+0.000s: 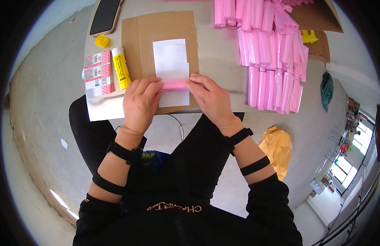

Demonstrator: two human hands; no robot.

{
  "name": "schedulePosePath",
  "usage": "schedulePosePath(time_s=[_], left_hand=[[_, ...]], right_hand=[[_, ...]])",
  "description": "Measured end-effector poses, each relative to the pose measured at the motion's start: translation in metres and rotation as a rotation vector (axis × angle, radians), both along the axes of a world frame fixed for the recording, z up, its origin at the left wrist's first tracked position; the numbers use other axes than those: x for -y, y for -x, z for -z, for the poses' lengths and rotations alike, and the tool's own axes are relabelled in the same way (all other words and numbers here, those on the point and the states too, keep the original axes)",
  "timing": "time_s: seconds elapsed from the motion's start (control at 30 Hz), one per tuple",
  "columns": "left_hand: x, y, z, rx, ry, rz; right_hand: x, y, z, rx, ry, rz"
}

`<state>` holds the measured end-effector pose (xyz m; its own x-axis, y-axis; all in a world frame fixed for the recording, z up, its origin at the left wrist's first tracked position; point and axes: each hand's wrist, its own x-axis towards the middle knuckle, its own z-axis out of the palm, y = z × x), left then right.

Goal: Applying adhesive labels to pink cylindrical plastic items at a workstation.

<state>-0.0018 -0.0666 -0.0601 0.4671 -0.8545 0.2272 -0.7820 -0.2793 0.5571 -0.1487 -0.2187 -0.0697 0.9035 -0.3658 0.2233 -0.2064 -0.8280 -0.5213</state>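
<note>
A pink roll of thin plastic bags (173, 85) lies crosswise over white paper labels (170, 53), near the front edge of the table. My left hand (141, 98) pinches the roll's left end, and my right hand (210, 96) pinches its right end. Both hands are closed, with fingertips on the pink film. Under the paper is a flat sheet of brown cardboard (130, 45). Part of the lowest white label shows below the roll, between my hands.
Left of the cardboard stand a yellow glue stick (121, 69), its yellow cap (101, 40), stacked printed labels (95, 84) and a phone (104, 17). Many pink rolls (272, 53) are piled at the right beside a cardboard box (321, 45). A yellow bag (277, 147) lies on the floor.
</note>
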Motion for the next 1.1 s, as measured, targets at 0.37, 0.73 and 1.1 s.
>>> schedulePosePath(time_s=[0.37,0.73,1.1], left_hand=[[-0.033,0.062,-0.019,-1.223,0.0,-0.53],[-0.014,0.061,-0.031,-1.629,-0.03,-0.79],[-0.003,0.06,-0.037,-2.24,0.435,-1.126]], right_hand=[[-0.003,0.004,0.007,0.064,0.09,-0.01],[-0.004,0.005,0.008,0.075,0.101,-0.001],[-0.005,0.002,0.006,0.127,0.058,0.023]])
